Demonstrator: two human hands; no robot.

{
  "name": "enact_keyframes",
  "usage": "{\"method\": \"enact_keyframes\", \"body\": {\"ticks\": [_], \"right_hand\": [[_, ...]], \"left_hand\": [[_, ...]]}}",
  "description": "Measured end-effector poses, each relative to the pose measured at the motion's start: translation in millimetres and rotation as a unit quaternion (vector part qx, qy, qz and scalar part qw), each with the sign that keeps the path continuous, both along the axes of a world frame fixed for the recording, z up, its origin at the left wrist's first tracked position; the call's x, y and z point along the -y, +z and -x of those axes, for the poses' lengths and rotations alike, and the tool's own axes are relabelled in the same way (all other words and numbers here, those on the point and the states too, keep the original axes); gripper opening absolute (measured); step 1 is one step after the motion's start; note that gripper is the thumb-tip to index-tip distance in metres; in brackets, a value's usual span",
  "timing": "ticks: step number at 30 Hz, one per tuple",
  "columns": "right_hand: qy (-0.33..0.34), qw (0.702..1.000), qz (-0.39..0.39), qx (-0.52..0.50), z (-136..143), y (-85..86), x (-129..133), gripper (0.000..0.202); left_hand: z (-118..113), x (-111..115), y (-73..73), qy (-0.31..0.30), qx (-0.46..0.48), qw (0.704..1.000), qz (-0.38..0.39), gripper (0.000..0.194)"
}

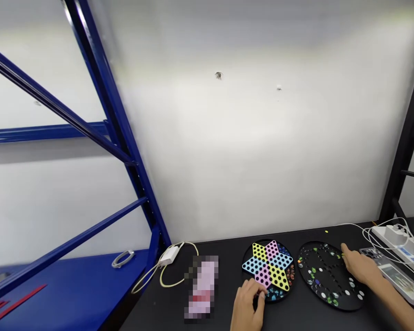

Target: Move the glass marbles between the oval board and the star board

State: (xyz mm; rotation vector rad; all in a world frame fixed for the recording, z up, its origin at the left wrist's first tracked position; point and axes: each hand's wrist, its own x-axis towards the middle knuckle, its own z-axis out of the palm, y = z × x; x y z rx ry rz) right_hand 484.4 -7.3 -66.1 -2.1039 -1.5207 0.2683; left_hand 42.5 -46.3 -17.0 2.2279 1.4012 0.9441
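Observation:
A round black tray with a coloured star board (pixel 269 264) lies on the black table, with blue and orange marbles showing in compartments around the star. My left hand (pixel 248 303) is at its lower left edge, thumb and fingers drawn together; anything between them is too small to tell. To the right is a second round black tray (pixel 331 276) holding scattered green, white and dark marbles. My right hand (pixel 360 264) reaches over its upper right rim, fingers bunched and pointing left; its fingertips are too small to show whether they hold anything.
A white adapter with a cable (pixel 170 255) and a blurred pink item (pixel 203 287) lie on the left. At the right are a power strip (pixel 403 246), white cables and a pale device (pixel 400 280). Blue shelving (pixel 124 138) stands left, a white wall (pixel 248 161) behind.

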Motion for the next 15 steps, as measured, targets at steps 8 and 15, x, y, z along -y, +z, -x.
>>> {"method": "enact_keyframes", "body": {"ticks": [8,15], "right_hand": [[-0.006,0.902,-0.045,-0.429,22,32.9,5,0.022],[0.027,0.695,-0.074,-0.715,40,54.4,20,0.025]], "left_hand": [[1,0,-4.5,-0.002,0.000,1.000,-0.006,0.030],[1,0,-2.3,-0.001,-0.003,1.000,-0.016,0.027]]}}
